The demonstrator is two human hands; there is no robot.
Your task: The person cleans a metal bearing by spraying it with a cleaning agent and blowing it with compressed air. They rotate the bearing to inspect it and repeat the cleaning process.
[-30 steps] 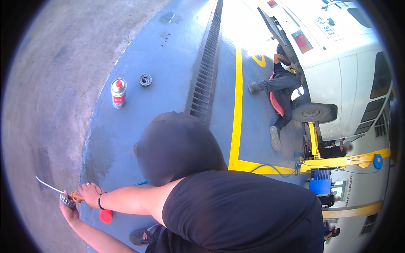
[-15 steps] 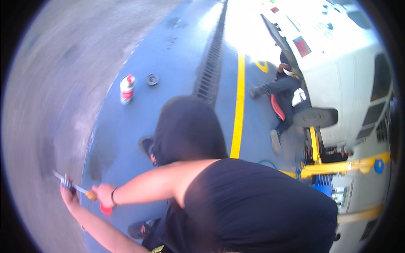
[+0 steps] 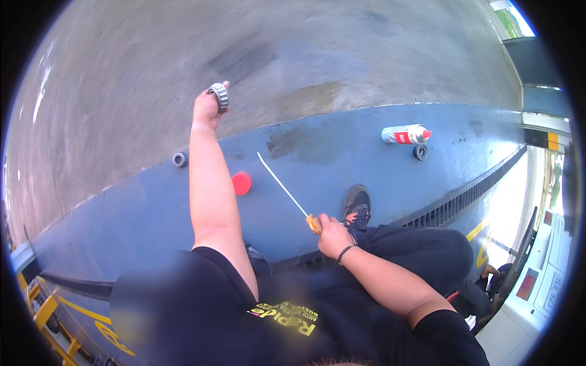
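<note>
My left hand (image 3: 206, 113) is stretched out over the grey floor, its fingers closed around a roller bearing (image 3: 220, 96). The bearing's ring of metal rollers faces outward. Nearer my body, my right hand (image 3: 334, 238) grips a screwdriver (image 3: 282, 186) by its amber handle. Its long, thin, pale shaft points up and left, apart from the bearing. A red round cap (image 3: 242, 183) lies on the blue floor between my left forearm and the shaft. Left of that forearm sits a small metal ring-shaped part (image 3: 179, 160).
To the right, a white-and-red spray can (image 3: 406, 134) and a dark round part (image 3: 420, 152) are on the blue floor. A drain grate (image 3: 458, 204) runs behind my shoe (image 3: 356, 202). At far right are a person (image 3: 488, 287) and a white vehicle (image 3: 540, 277).
The view has swung round to the left. Earlier my hands were close together, with the screwdriver shaft at the bearing; now they are apart, the shaft clear of the bearing.
</note>
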